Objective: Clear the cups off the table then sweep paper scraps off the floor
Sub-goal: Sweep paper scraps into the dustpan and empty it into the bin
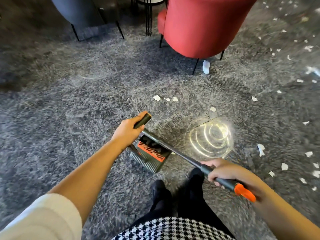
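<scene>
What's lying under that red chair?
A white paper scrap lies on the floor beside a thin black leg at the red chair's near edge. The chair covers the floor farther in, so any scraps there cannot be seen.

Torn white paper scraps (156, 97) are scattered over the floor (69, 101), mostly on the right side. The grey-and-orange dustpan (152, 152) sits upright, with the broom (181, 155) pole slanting over it.

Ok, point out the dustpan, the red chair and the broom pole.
dustpan (151, 152): head view, on its orange comb strip.
red chair (199, 26): head view, on its back shell.
broom pole (180, 154): head view, on the bare shaft.
</scene>
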The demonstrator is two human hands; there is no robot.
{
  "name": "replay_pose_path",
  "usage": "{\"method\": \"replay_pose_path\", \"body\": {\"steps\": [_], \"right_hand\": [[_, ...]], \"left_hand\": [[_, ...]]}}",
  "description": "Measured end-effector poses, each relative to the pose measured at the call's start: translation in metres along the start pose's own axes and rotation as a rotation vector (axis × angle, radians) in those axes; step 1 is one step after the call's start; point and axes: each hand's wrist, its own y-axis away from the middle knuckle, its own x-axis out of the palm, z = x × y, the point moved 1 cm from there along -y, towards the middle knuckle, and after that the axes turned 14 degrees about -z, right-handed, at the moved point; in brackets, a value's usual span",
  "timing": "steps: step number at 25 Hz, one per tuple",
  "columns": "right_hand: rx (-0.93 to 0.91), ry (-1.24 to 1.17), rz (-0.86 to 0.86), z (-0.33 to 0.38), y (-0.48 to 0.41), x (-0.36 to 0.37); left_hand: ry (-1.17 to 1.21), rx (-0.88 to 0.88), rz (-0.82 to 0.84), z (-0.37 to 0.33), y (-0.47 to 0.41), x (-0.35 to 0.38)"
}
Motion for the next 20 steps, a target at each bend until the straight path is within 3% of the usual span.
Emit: {"method": "replay_pose_path", "body": {"steps": [4,11,20], "right_hand": [[0.001,-0.075,0.012,-0.003,0.018,-0.016],[0.048,-0.093,-0.130,-0.016,0.015,-0.019],[0.149,-0.347,-0.174,-0.016,-0.008,0.001]], "left_hand": [[0.040,0.002,0.009,0.003,0.001,0.000],[0.080,0.029,0.075,0.017,0.000,-0.014],[0.061,0.093,0.170,0.010,0.001,-0.016]]}}
